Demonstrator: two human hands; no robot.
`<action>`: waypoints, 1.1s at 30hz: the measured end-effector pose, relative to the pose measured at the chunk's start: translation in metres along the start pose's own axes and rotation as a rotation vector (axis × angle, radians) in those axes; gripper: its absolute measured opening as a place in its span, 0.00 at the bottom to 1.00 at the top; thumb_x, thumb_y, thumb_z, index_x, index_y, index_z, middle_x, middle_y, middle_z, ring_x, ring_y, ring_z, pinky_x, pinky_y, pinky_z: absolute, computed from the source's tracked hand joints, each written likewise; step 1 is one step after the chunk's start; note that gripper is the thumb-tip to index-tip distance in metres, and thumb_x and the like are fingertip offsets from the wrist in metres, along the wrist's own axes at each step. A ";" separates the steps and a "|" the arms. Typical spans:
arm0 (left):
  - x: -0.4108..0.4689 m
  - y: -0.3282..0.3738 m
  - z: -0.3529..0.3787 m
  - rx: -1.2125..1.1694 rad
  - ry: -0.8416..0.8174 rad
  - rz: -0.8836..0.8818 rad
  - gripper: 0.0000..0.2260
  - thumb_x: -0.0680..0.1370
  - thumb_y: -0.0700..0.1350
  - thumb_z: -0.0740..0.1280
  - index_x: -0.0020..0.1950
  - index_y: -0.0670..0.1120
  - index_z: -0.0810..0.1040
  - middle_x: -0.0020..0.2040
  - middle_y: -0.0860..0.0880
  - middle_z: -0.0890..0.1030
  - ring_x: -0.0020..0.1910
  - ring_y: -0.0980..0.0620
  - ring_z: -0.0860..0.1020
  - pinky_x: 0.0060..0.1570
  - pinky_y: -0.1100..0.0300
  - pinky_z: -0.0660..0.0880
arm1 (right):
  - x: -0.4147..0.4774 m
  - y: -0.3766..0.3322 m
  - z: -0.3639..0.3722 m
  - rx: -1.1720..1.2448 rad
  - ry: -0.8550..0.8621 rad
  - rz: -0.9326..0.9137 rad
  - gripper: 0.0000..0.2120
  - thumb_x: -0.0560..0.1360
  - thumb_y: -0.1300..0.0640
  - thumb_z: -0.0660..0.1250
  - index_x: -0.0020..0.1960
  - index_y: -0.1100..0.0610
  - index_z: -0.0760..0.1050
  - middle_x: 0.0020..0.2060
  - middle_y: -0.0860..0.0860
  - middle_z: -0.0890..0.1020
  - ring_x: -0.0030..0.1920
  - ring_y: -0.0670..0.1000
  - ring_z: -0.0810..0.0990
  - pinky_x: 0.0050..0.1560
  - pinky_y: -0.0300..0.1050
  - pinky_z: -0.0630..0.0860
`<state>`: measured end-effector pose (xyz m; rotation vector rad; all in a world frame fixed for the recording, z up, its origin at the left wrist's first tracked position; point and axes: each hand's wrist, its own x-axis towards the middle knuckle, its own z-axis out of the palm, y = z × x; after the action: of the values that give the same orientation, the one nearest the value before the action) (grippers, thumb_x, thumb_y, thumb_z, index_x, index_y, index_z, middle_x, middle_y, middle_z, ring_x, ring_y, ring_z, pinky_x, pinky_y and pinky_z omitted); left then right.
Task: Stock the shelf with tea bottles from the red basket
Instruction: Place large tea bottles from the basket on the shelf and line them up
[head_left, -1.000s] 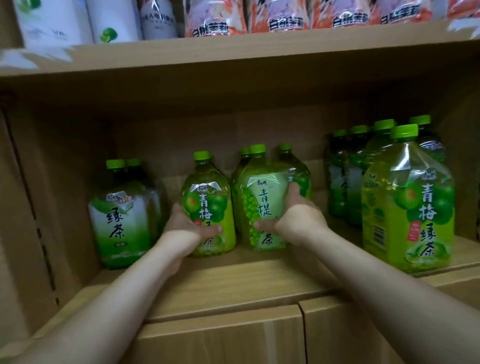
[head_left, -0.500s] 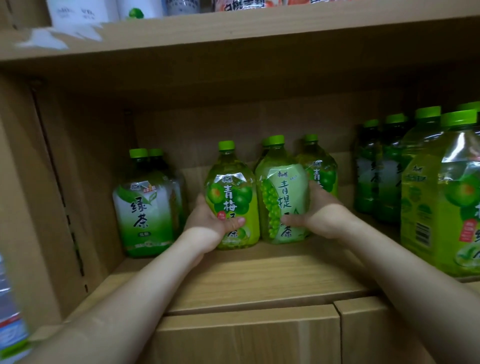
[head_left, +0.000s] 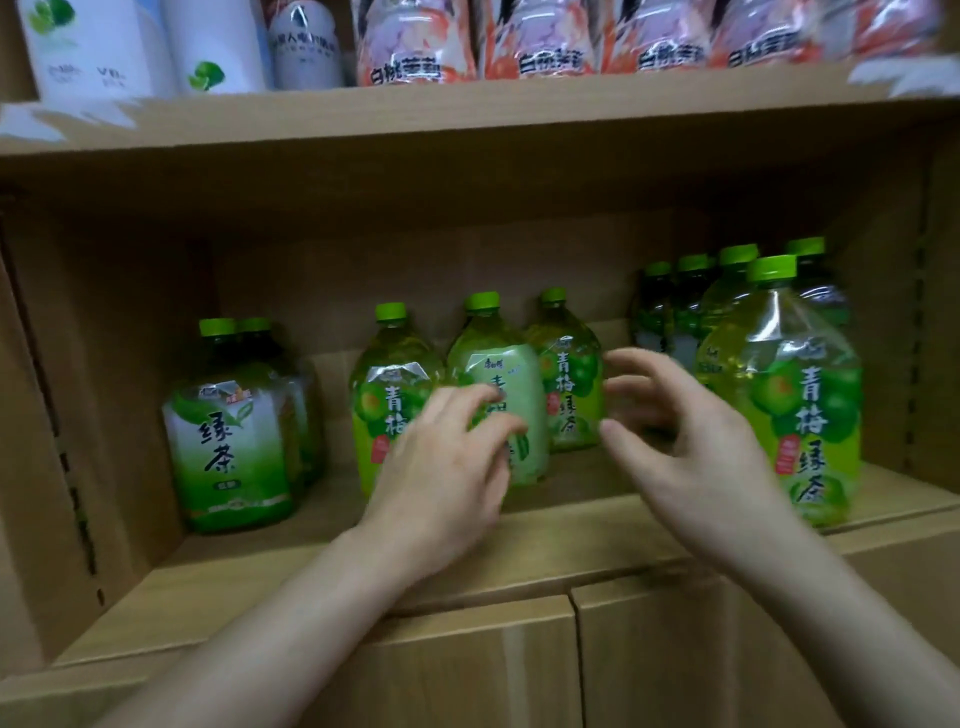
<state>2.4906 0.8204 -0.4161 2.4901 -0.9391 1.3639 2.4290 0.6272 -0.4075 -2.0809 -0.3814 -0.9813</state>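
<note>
Two green-capped tea bottles stand side by side at the middle of the wooden shelf: a plum green tea bottle and a pale-label grape tea bottle. My left hand hovers in front of both with fingers spread, holding nothing. My right hand is open just right of them, fingers apart. A third plum tea bottle stands behind. The red basket is out of view.
Two green tea bottles stand at the shelf's left. A row of large plum tea bottles fills the right side. White and pink packaged bottles line the upper shelf. Closed cabinet doors lie below.
Both hands have let go of the two middle bottles and drawn back toward me with fingers spread. The bottles stay upright on the shelf. The view has shifted slightly.
</note>
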 end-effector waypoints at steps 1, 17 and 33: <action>0.002 0.016 0.004 -0.063 -0.060 0.062 0.12 0.75 0.47 0.63 0.55 0.48 0.81 0.56 0.48 0.80 0.56 0.46 0.76 0.50 0.49 0.78 | -0.005 0.003 -0.014 0.031 0.104 -0.056 0.20 0.73 0.55 0.68 0.64 0.48 0.72 0.53 0.42 0.80 0.51 0.39 0.79 0.51 0.36 0.77; 0.048 0.149 0.067 -0.700 -0.327 -0.336 0.50 0.69 0.56 0.75 0.76 0.58 0.39 0.72 0.50 0.70 0.68 0.48 0.71 0.65 0.54 0.69 | -0.021 0.093 -0.099 0.242 0.026 0.356 0.30 0.70 0.49 0.72 0.68 0.39 0.63 0.50 0.35 0.77 0.50 0.33 0.76 0.44 0.31 0.76; 0.047 0.073 0.042 -0.181 -0.364 -0.414 0.27 0.70 0.61 0.72 0.63 0.51 0.70 0.51 0.50 0.83 0.51 0.47 0.80 0.50 0.51 0.77 | 0.025 0.072 -0.025 -0.278 0.001 0.324 0.37 0.63 0.34 0.74 0.65 0.50 0.69 0.49 0.53 0.84 0.51 0.58 0.82 0.49 0.53 0.79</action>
<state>2.4954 0.7238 -0.4144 2.6361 -0.5204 0.6871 2.4726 0.5604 -0.4173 -2.2965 0.1007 -0.8771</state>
